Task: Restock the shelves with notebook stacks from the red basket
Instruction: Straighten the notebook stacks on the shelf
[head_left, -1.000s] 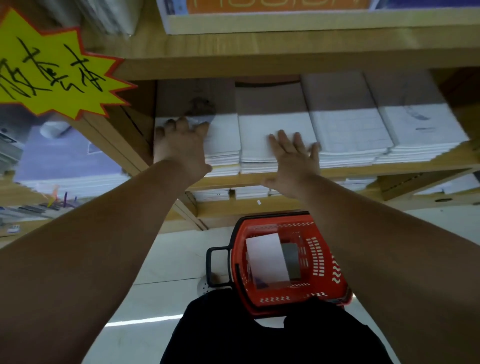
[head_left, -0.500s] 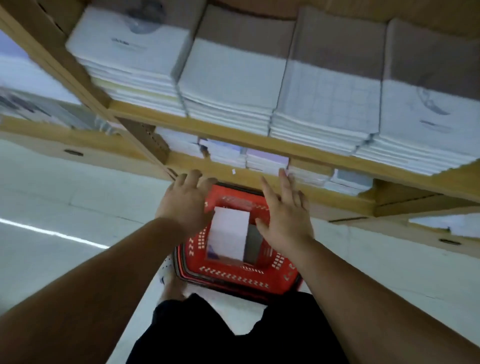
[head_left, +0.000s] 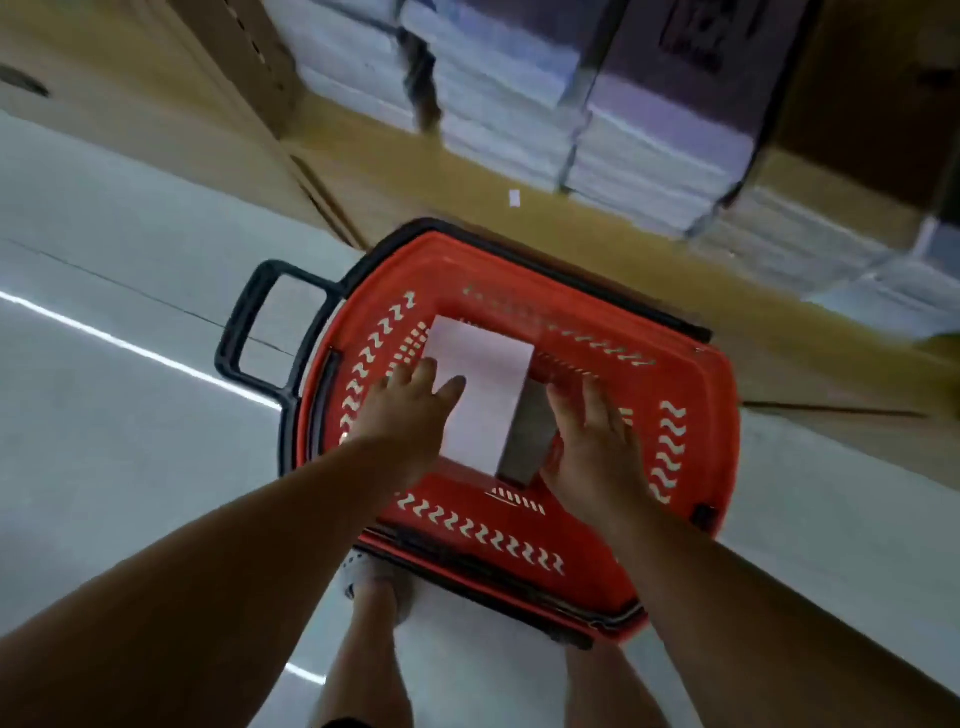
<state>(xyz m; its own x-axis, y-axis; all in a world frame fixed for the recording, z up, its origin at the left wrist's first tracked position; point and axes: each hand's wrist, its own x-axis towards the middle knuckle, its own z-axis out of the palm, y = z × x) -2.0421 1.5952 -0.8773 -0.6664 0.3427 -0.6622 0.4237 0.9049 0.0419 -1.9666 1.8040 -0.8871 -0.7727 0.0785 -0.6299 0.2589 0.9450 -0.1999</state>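
A red basket (head_left: 691, 395) with a black handle stands on the floor below me. Inside it lies a white notebook stack (head_left: 485, 395). My left hand (head_left: 408, 410) reaches into the basket, its straight fingers lying over the stack's left edge. On the stack's right side is my right hand (head_left: 589, 441), fingers pointing down along the dark side of the stack. Whether either hand grips the stack I cannot tell. Blurred notebook stacks (head_left: 519, 98) fill the low wooden shelf (head_left: 374, 171) beyond the basket.
Pale floor (head_left: 104, 364) spreads to the left with a bright reflected line. The basket's black handle (head_left: 260, 327) sticks out to the left. My legs and a shoe (head_left: 374, 582) stand just behind the basket. A small white tag (head_left: 514, 197) lies on the shelf edge.
My hands left the upper shelf stacks, dropped down and went into the red basket on both sides of the white stack. My view tilted down toward the floor.
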